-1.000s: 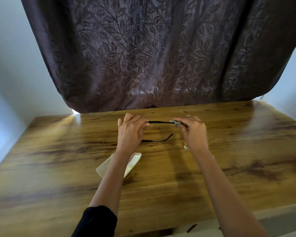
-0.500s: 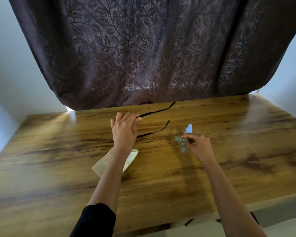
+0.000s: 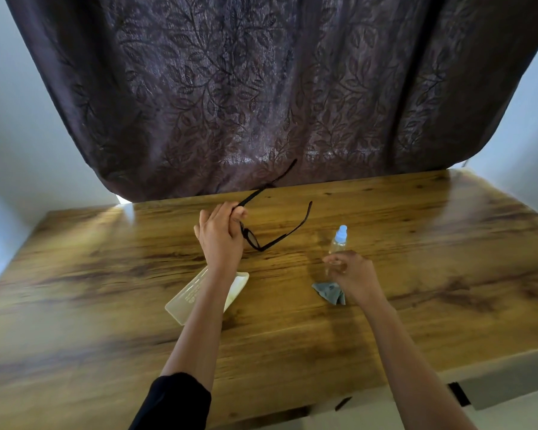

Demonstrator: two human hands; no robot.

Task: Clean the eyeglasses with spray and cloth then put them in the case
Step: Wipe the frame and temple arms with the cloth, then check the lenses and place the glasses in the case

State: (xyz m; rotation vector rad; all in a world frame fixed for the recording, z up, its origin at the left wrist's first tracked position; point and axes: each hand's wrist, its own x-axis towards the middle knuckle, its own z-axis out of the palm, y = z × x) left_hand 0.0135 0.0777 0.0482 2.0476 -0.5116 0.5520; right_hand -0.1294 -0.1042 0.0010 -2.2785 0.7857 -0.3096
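The left hand (image 3: 221, 237) pinched the black-framed eyeglasses (image 3: 261, 234) at the front, near one lens, holding them clear above the middle of the tabletop (image 3: 432, 259) with both temple arms swung open, one pointing up towards the dark leaf-patterned curtain (image 3: 261, 88) along the far edge. The right hand (image 3: 351, 274) was loosely curled, fingers partly spread and gripping nothing, just beside the small clear spray bottle (image 3: 339, 240) with its pale blue cap.

Half a second before, that right hand had still carried the grey-blue cleaning cloth (image 3: 331, 291); now the cloth lay crumpled on the wood right under the wrist, and the glasses had tilted so a lens faced the bottle. I judged that wiping had paused and the spray was wanted next, so the cleaning was not finished.

The pale translucent glasses case (image 3: 185, 301) lay towards the near-left of the middle, partly hidden under the left forearm. Whether it stood open was hard to tell, though nothing showed inside it. The bottle's fill level could not be made out.
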